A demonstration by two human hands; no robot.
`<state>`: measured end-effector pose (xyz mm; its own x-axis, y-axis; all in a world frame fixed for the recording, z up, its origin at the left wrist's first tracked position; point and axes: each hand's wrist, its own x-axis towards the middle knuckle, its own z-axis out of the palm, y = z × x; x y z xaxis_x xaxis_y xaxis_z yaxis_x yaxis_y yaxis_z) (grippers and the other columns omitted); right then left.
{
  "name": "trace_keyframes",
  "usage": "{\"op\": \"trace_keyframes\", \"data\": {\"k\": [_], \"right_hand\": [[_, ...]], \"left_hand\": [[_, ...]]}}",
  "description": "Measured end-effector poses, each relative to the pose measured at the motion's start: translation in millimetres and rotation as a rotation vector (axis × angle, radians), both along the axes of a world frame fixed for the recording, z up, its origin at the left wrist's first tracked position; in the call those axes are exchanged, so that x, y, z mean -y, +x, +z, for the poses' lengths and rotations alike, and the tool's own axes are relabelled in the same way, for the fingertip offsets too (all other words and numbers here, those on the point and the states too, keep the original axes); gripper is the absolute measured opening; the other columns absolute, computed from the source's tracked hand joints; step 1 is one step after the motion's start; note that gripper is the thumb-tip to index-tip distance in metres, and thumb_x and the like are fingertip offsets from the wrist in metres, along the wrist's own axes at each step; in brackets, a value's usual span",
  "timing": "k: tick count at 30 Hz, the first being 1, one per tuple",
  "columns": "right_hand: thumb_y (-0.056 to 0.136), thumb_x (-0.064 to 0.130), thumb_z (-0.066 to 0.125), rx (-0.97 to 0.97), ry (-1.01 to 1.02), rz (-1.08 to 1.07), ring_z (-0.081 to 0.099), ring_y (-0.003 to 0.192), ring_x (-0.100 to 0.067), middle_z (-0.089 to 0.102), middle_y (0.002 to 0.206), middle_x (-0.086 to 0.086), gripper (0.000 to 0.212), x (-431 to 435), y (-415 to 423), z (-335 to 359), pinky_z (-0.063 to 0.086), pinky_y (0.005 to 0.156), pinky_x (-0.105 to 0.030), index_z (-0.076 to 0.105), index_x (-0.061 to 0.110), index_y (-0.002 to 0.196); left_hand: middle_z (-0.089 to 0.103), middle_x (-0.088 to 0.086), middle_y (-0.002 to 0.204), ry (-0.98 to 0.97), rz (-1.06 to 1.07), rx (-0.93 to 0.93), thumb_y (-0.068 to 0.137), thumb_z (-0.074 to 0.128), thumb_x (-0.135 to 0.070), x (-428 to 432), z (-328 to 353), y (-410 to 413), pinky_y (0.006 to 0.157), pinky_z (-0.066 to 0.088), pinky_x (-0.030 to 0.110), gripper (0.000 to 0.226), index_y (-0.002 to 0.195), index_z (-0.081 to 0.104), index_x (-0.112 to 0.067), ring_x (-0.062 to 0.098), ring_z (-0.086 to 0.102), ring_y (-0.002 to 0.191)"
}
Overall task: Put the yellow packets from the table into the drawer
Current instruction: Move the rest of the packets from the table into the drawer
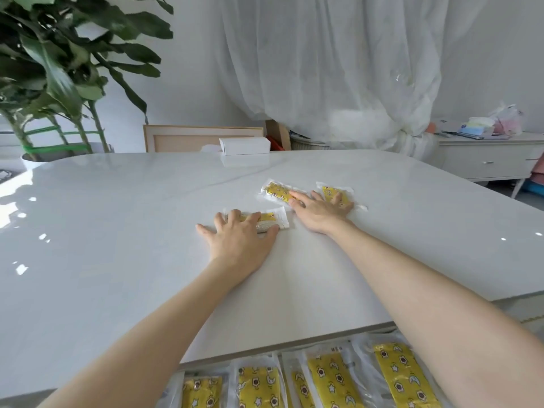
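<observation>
Three yellow patterned packets in clear wrap lie on the glossy white counter [117,231], all on our side of the white cardboard box [244,145]. Left hand [240,242]: fingers spread wide, resting on the packet farthest from the box [272,218], thumb at its near edge. Right hand [321,212]: fingers splayed flat, touching the middle packet [275,191] and the third packet [329,191], both closer to the box. Farther still from the box, under the counter's edge, we see the open drawer [385,331] holding more stored packets [332,378].
</observation>
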<state>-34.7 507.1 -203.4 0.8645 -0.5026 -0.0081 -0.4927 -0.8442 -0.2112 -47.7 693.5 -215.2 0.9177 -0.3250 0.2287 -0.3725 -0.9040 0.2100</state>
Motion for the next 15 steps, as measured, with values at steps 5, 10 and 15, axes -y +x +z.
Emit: {"op": "trace_keyframes", "data": {"k": [5,10,15], "right_hand": [[0.089,0.065,0.01,0.044,0.002,0.099,0.007,0.144,-0.042,0.025,0.156,0.004,0.052,-13,-22,-9,0.005,0.114,-0.059,0.021,0.057,0.14],[0.095,0.058,0.02,0.072,-0.079,0.201,0.029,0.137,-0.034,0.04,0.146,-0.006,0.054,-42,-65,-3,0.023,0.113,-0.043,0.026,0.039,0.145],[0.096,0.058,0.021,0.014,-0.045,0.296,0.022,0.142,-0.032,0.033,0.151,-0.009,0.058,-81,-113,9,0.022,0.113,-0.041,0.017,0.037,0.15]], "left_hand": [[0.045,0.006,0.127,-0.003,0.034,-0.003,0.09,0.023,-0.065,-16,1,-16,0.104,0.024,0.054,0.054,0.131,0.049,-0.038,0.028,0.033,0.126],[0.042,0.005,0.108,0.095,0.051,0.035,0.096,0.017,-0.057,-61,11,-41,0.091,0.033,0.041,0.052,0.126,0.052,-0.033,0.023,0.047,0.102],[0.041,0.009,0.118,0.195,0.133,-0.046,0.098,0.019,-0.052,-111,27,-69,0.091,0.042,0.043,0.05,0.135,0.043,-0.03,0.026,0.044,0.11]]}}
